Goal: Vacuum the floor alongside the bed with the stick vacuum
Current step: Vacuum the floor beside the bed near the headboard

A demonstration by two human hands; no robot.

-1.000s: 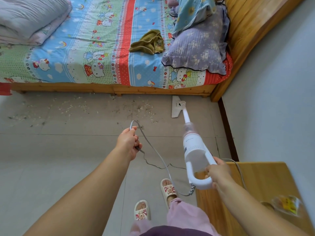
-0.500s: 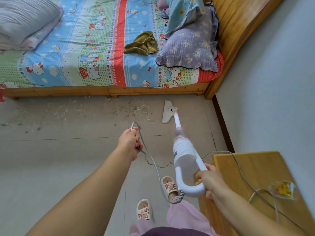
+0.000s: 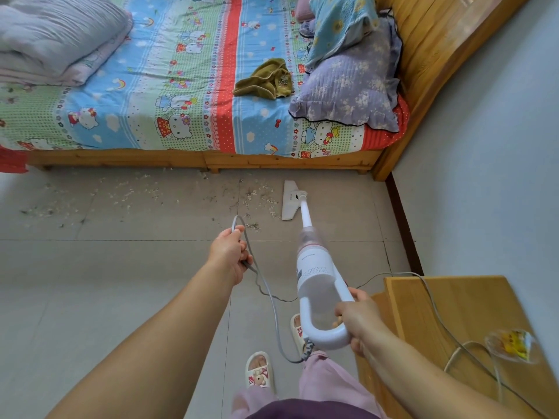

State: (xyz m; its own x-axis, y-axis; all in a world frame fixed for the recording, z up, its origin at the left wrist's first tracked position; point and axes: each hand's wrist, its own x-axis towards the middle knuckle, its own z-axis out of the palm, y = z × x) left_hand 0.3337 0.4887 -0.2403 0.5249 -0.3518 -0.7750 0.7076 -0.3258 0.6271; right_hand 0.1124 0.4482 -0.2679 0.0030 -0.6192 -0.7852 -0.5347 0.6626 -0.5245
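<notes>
Scattered pale debris (image 3: 127, 193) lies on the grey tiled floor (image 3: 90, 282) along the wooden-framed bed (image 3: 181, 160). The left hand (image 3: 230, 252) clenches a loop of grey power cord (image 3: 266, 285). The white stick vacuum (image 3: 314, 267), head on the floor near the bed, is held at its loop handle in the right hand's (image 3: 360, 322) closed grip.

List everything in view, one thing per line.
vacuum: 1, white, head on floor near bed
cord: 1, grey, trails from vacuum over floor
debris: scattered, pale, floor alongside bed
bed: 1, wooden frame, patterned sheet
pillow: 1, lilac, by headboard
quilt: 1, pale, folded on bed
cloth: 1, olive, on bed
table: 1, wooden, right
slippers: 2, white, on feet
left hand: holds cord
right hand: grips vacuum handle
</notes>
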